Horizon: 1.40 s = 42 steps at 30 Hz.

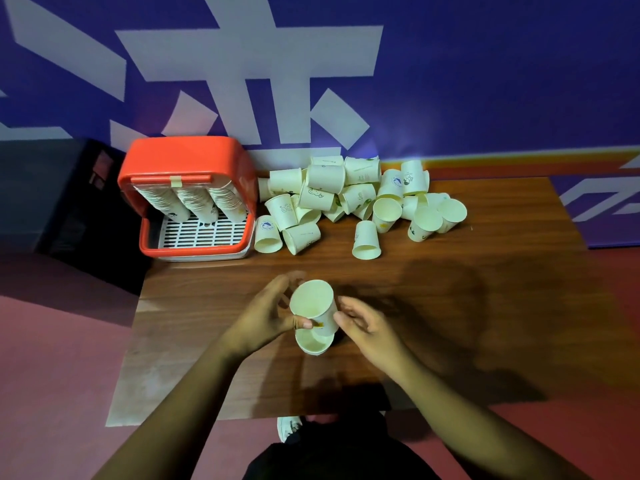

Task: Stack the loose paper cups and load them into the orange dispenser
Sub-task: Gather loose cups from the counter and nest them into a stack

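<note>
My left hand (265,315) grips a short stack of cream paper cups (313,313) over the middle of the wooden table (450,323); the top cup's mouth faces up at me. My right hand (363,325) hovers just right of the stack, fingers curled and apart, holding nothing. A heap of several loose cups (346,195) lies on its sides at the back of the table, and one cup (366,240) stands mouth-down in front of it. The orange dispenser (188,199) sits at the back left with three rows of cups inside.
A white slotted tray (202,233) forms the dispenser's floor. A dark box (52,195) stands left of the table. The blue and white wall rises directly behind the cups. My shoe (289,427) shows below the table's near edge.
</note>
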Tool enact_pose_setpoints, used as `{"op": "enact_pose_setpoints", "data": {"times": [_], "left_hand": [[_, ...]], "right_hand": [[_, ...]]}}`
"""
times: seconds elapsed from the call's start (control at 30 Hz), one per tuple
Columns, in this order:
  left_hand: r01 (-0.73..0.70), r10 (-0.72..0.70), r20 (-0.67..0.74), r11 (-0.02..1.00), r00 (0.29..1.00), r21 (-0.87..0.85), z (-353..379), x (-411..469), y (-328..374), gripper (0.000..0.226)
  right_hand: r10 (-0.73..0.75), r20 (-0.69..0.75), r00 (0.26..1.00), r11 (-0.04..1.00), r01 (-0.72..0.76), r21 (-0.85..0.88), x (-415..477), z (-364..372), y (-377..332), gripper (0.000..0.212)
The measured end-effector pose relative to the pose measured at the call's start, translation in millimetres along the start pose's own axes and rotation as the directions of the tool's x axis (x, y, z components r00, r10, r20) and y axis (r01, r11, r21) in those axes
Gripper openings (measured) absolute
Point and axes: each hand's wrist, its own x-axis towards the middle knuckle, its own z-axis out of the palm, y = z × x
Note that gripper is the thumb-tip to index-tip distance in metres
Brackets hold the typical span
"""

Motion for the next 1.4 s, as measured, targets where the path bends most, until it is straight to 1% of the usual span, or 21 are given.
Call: {"op": "enact_pose_setpoints", "data": {"times": [0.1,0.27,0.37,0.47,0.5,0.53,0.6,0.7,0.77,0.8,0.83,0.9,0.97,1.07,1.1,1.17,1.23,1.3,1.33,1.37,1.4], "left_hand": [[-0.045,0.041,0.059,0.997,0.997,0.067,-1.6,0.4,-2.4,0.089],[-0.051,0.040,0.134,0.995,0.990,0.080,-8.5,2.2,-4.5,0.076],[-0.063,0.029,0.198,0.984,0.980,0.168,-6.8,3.2,-10.9,0.071],[-0.048,-0.017,0.205,0.950,0.979,0.309,8.9,-1.2,-27.1,0.074],[-0.023,-0.038,0.186,0.948,0.982,0.317,15.8,-3.0,-33.8,0.076],[0.009,-0.063,0.173,0.955,0.983,0.296,22.1,-4.3,-39.7,0.077],[0.103,-0.129,0.165,0.982,0.978,0.156,31.9,-5.0,-46.7,0.075],[0.245,-0.227,0.190,0.966,0.955,-0.077,42.0,-4.0,-52.1,0.079],[0.298,-0.254,0.243,0.941,0.936,-0.163,48.7,-1.9,-53.8,0.095],[0.301,-0.251,0.258,0.937,0.933,-0.175,52.4,0.3,-54.6,0.104],[0.298,-0.250,0.248,0.938,0.936,-0.179,56.6,3.8,-56.5,0.109],[0.339,-0.310,0.162,0.920,0.937,-0.197,62.4,12.8,-56.5,0.112],[0.407,-0.409,0.048,0.877,0.911,-0.257,64.4,22.7,-49.9,0.105],[0.340,-0.397,-0.080,0.859,0.914,-0.384,61.6,40.7,-30.0,0.057],[0.319,-0.392,-0.091,0.845,0.916,-0.429,59.2,47.1,-22.2,0.047],[0.302,-0.385,-0.076,0.818,0.920,-0.489,53.6,58.9,-11.1,0.052],[0.317,-0.405,-0.060,0.792,0.912,-0.521,48.7,69.0,-5.4,0.062],[0.318,-0.416,-0.061,0.773,0.907,-0.548,45.7,79.3,-5.9,0.060],[0.313,-0.419,-0.068,0.768,0.905,-0.559,44.7,83.7,-6.7,0.059],[0.313,-0.427,-0.078,0.764,0.901,-0.563,43.8,87.3,-7.6,0.059],[0.316,-0.435,-0.090,0.765,0.896,-0.561,43.2,89.3,-8.2,0.061]], "right_hand": [[0.008,-0.003,1.000,0.999,-0.008,-0.039,3.8,3.6,3.5,0.050],[0.036,0.020,0.999,0.998,-0.035,-0.055,12.5,5.7,10.7,0.054],[0.037,0.041,0.998,0.994,-0.033,-0.105,14.6,7.5,15.8,0.065],[-0.004,0.037,0.999,0.979,0.011,-0.203,16.6,13.8,30.2,0.040],[-0.013,0.042,0.999,0.976,0.022,-0.217,16.9,15.8,34.9,0.037],[-0.012,0.055,0.998,0.974,0.024,-0.227,17.5,17.3,39.2,0.037],[-0.004,0.082,0.997,0.978,0.021,-0.206,19.3,16.8,42.5,0.040],[0.107,0.076,0.991,0.988,-0.098,-0.118,27.1,11.6,47.5,0.042],[0.243,0.061,0.968,0.966,-0.248,0.077,30.5,10.5,46.8,0.043],[0.314,0.067,0.947,0.926,-0.321,0.197,31.9,11.1,43.8,0.044],[0.364,0.073,0.928,0.879,-0.369,0.301,34.0,10.5,40.2,0.045],[0.439,0.067,0.896,0.805,-0.426,0.413,39.7,7.2,32.6,0.049],[0.482,0.080,0.873,0.745,-0.456,0.488,47.3,-0.6,23.3,0.050],[0.453,0.164,0.876,0.710,-0.466,0.529,59.1,-18.5,9.0,0.042],[0.431,0.192,0.882,0.707,-0.462,0.535,63.4,-25.3,4.7,0.039],[0.390,0.194,0.900,0.736,-0.431,0.522,74.4,-38.3,-2.8,0.036],[0.379,0.075,0.922,0.836,-0.376,0.400,91.5,-50.6,-5.3,0.036],[0.359,-0.217,0.908,0.933,-0.349,0.080,116.3,-65.6,-0.3,0.036],[0.304,-0.373,0.877,0.929,-0.359,-0.086,129.0,-73.4,2.9,0.038],[0.246,-0.469,0.848,0.909,-0.370,-0.191,140.6,-79.8,5.4,0.042],[0.216,-0.514,0.830,0.892,-0.382,-0.243,151.4,-83.5,7.4,0.049]]}}
